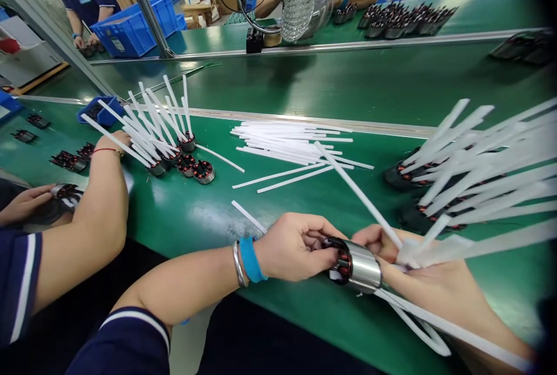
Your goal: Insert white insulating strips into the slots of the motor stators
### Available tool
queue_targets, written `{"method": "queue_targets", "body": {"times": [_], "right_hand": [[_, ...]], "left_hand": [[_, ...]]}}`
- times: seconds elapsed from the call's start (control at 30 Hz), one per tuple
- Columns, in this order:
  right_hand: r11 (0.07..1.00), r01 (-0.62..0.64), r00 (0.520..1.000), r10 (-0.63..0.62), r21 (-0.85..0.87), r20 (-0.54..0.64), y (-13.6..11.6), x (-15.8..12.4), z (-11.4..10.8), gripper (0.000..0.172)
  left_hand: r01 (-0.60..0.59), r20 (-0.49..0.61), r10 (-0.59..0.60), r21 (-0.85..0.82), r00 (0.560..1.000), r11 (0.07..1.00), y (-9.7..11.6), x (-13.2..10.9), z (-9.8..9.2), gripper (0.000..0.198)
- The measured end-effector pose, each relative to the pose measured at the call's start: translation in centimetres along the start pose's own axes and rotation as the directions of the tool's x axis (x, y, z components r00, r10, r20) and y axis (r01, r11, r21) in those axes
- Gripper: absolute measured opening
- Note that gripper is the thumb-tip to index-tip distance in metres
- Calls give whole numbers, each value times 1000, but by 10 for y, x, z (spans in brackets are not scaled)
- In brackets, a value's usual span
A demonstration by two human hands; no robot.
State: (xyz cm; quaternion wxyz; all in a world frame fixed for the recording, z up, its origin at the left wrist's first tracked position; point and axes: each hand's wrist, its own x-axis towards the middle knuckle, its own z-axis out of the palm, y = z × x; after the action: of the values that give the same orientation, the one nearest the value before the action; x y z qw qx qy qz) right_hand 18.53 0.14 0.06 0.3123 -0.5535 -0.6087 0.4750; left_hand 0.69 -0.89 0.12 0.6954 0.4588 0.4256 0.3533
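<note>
A motor stator (365, 264), a silver metal ring with dark ends and copper windings, lies tilted on its side between my hands. My left hand (296, 247) wears a blue wristband and a metal bangle; its thumb and fingers are closed at the stator's dark near end. From the other side my right hand (439, 288) grips the stator, its fingers partly hidden behind it. White strips (357, 195) stick out from the stator's far end, crossing my right palm and hanging below. A single white strip (248, 215) lies beside my left hand.
Loose white strips (282, 137) are piled ahead on the green table. Stators bristling with strips stand at right (422, 212) and left (156, 166). A co-worker's arm (96, 189) reaches in at left. Beyond a metal rail are more stators (400, 24), a clear duct (300, 3) and blue bins (126, 32).
</note>
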Motion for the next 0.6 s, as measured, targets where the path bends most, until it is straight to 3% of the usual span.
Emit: {"method": "queue_targets", "body": {"times": [0.1, 0.2, 0.3, 0.43, 0.57, 0.6], "right_hand": [[999, -4, 999, 1, 49, 44, -4, 2, -2, 30], [996, 24, 1000, -25, 84, 11, -5, 5, -10, 51], [999, 31, 999, -31, 10, -9, -2, 8, -25, 59], [998, 18, 986, -8, -54, 165, 2, 8, -47, 57], [989, 88, 931, -39, -118, 364, 1, 5, -56, 55], [988, 102, 930, -53, -117, 364, 1, 5, -58, 52]], "left_hand": [[-16, 27, 17, -16, 1000, 1000, 2, 1, -3, 25], [-42, 28, 44, -78, 999, 996, 8, 1, -8, 30], [-24, 16, 26, -113, 1000, 993, 16, 3, -13, 28], [-51, -12, 50, -95, 999, 994, 24, 4, -19, 24], [-194, 39, 199, -96, 979, 976, 30, 2, -21, 38], [-208, 60, 215, -106, 975, 972, 31, 1, -21, 44]]}}
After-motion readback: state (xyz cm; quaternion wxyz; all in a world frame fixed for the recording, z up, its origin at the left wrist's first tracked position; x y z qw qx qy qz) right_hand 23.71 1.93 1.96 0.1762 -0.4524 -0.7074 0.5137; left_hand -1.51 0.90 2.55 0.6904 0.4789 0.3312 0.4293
